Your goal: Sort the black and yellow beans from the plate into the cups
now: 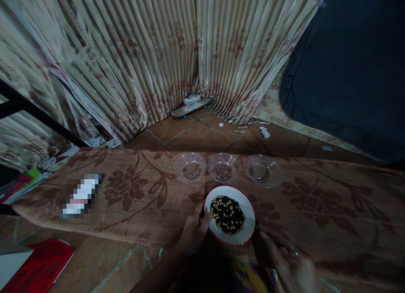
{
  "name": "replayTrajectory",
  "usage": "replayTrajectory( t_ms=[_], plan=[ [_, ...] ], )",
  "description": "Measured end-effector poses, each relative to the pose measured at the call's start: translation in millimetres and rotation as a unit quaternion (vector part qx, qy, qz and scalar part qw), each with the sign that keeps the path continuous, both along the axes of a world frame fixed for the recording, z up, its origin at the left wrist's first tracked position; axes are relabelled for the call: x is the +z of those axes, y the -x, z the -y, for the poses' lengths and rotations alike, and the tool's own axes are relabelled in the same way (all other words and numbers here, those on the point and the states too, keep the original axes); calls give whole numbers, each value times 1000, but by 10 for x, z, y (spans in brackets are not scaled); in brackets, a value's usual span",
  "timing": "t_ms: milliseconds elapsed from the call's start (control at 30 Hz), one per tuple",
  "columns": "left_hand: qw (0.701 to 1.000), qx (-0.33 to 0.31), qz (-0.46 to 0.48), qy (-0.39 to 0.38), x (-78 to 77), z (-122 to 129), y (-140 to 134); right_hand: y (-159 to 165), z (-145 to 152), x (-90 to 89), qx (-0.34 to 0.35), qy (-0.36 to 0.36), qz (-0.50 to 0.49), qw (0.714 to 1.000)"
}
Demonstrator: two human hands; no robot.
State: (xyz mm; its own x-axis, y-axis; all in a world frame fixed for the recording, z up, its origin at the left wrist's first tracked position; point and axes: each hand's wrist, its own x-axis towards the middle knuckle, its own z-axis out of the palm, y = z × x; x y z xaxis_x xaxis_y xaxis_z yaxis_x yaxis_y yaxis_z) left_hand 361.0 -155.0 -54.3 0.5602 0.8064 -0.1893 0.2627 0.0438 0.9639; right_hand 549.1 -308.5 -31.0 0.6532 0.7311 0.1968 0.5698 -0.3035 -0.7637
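Observation:
A white plate (248,202) with a red rim holds a heaped mix of small black and yellowish pieces (227,215), like beans or grains. My left hand (196,227) grips the plate's left edge, with the thumb over the rim. From the right, my right hand (284,255) is closed around a fork (251,222), whose tines reach over the plate's right rim to the edge of the mix. Just beyond the plate stand three clear bowls in a row: a left bowl (190,168), a middle bowl (224,168) and a right bowl (263,170).
A brown flowered cloth (142,217) covers the long, low table. A blurred-out flat object (81,196) lies at its left. Striped curtains (152,52) hang behind, near a skateboard (191,107) on the tiled floor. A red printed item (47,263) lies at lower left.

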Motion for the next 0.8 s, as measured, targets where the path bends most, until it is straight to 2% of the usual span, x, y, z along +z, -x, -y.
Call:
replayTrajectory(
  t_ms=[167,400,800],
  plan=[
    [1000,-1,-3,-7,-16,7,7,-5,-2,53,13,12,-2,1000],
    [1000,3,-4,-8,-32,12,12,-29,1,-10,48,7,34,998],
    [1000,0,6,-7,-32,-5,15,-14,-3,31,8,-12,11,1000]
  ],
)
